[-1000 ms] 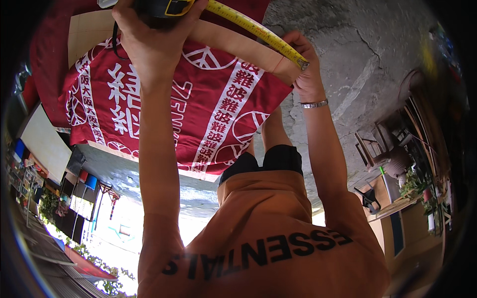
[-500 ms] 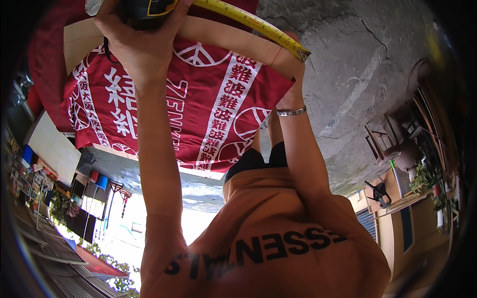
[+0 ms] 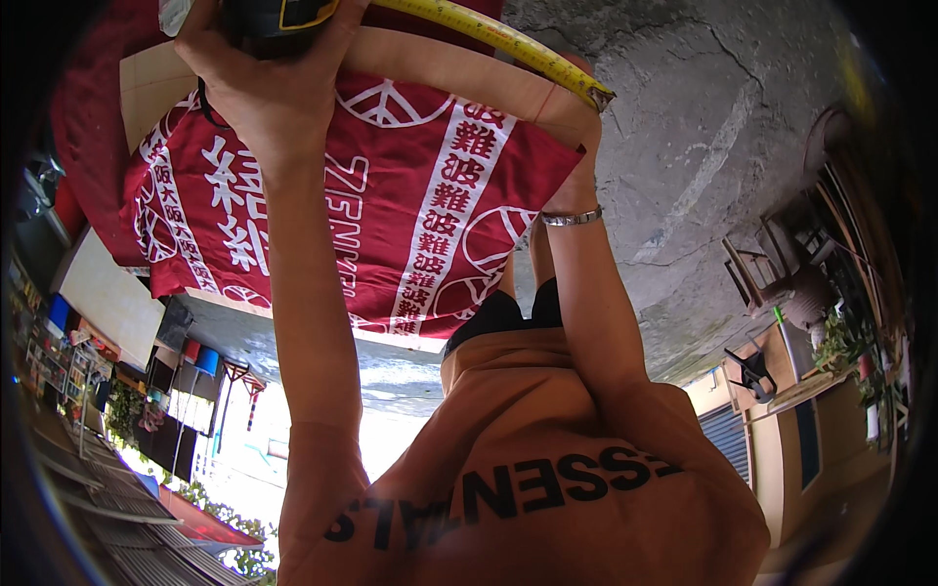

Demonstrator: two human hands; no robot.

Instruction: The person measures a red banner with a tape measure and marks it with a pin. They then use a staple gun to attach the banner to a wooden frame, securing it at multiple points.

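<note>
Left hand (image 3: 269, 93): grip curled around a black-and-yellow tape measure (image 3: 283, 18), at the far edge of a pale wooden board (image 3: 440, 66); yellow blade (image 3: 489, 37) drawn out along that edge to its right end. Right hand (image 3: 575, 181): fingers largely hidden behind board, grip cannot be told. Cloth (image 3: 386, 195): red, white-printed, creased. Floor (image 3: 674, 146): grey concrete, rough, cracked. Far right: slatted wooden chair (image 3: 747, 272), leafy plant (image 3: 836, 344).

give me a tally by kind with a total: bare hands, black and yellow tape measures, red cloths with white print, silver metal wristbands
Bare hands (left hand; right hand, partly hidden): 2
Black and yellow tape measure: 1
Red cloth with white print: 1
Silver metal wristband: 1
Total: 5
</note>
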